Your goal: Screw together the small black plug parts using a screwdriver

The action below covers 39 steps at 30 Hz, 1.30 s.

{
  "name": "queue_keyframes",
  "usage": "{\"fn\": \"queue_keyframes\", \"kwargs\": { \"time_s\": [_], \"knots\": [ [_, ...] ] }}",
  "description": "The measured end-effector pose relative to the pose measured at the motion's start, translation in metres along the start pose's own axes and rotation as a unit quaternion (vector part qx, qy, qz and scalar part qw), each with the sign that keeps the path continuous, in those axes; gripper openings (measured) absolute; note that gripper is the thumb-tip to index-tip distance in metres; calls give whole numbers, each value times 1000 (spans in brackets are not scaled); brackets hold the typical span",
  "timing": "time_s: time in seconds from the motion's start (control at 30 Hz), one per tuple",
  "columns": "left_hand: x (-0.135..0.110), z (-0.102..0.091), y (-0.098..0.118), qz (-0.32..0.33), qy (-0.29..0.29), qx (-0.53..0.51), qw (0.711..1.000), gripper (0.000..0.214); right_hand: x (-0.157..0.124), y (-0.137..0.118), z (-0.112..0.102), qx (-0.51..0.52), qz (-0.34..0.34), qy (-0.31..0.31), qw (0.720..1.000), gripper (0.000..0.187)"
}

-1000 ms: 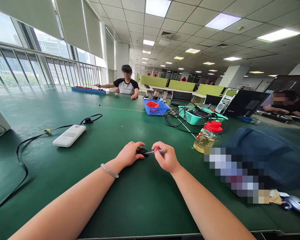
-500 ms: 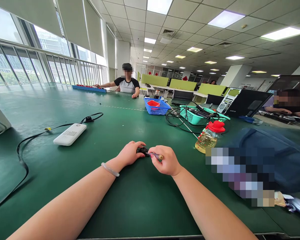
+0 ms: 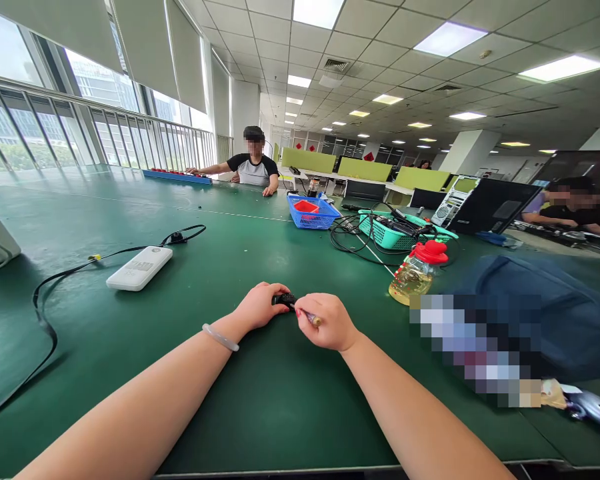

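My left hand (image 3: 261,307), a pale bangle (image 3: 221,338) at its wrist, is closed around a small black device (image 3: 283,301) on the green table. Fingers cover part of the device, so its kind is unclear. From the right, my right hand (image 3: 327,321) grips a slim screwdriver (image 3: 312,319) with a purplish handle and a tan end. Its front end points at the device's near right side, and my fingers hide where it meets the device.
A white power bank (image 3: 140,268) and a black cable (image 3: 43,300) lie left. Rightward stand a red-lidded bottle (image 3: 411,280), a blue basket (image 3: 314,217), a green basket (image 3: 380,230) with cables, and a dark blue bag (image 3: 545,307). A person (image 3: 253,167) sits opposite.
My right hand has shifted slightly left and the screwdriver handle shows a little less, nearer the black device. My left hand stays in place.
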<state>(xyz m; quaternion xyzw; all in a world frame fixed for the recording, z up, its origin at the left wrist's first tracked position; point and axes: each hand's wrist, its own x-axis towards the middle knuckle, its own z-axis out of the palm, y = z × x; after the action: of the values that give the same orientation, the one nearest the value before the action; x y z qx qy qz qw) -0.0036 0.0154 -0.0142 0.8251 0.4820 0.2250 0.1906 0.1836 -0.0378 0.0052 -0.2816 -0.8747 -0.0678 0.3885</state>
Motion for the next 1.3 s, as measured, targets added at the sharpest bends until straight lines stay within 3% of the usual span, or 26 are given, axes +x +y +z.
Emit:
{"fn": "queue_keyframes", "kwargs": {
  "time_s": [0.13, 0.47, 0.63, 0.77, 0.93, 1.03, 1.3],
  "knots": [
    [1, 0, 0, -5, -4, -2, 1000, 38, -2, 5, -3, 64, 73, 18, 995, 17],
    [3, 1, 0, -7, -2, -12, 1000, 42, -3, 8, -3, 61, 142, 67, 986, 19],
    [0, 0, 3, -6, -5, 9, 1000, 45, -6, 21, -3, 93, 263, 83, 957, 28],
    [-2, 0, 4, 2, -8, 34, 999, 48, -11, 29, -2, 177, 337, 139, 914, 33],
    [-1, 2, 1, 7, -9, 32, 999, 47, -11, 25, 2, 286, 311, 114, 899, 34],
    [0, 2, 0, 8, -10, 29, 1000, 46, -9, 22, 5, 291, 308, 99, 900, 34],
    [-3, -1, 3, 12, -20, 15, 1000, 54, -9, 36, 4, 266, 411, 185, 852, 32]
  ]
}}
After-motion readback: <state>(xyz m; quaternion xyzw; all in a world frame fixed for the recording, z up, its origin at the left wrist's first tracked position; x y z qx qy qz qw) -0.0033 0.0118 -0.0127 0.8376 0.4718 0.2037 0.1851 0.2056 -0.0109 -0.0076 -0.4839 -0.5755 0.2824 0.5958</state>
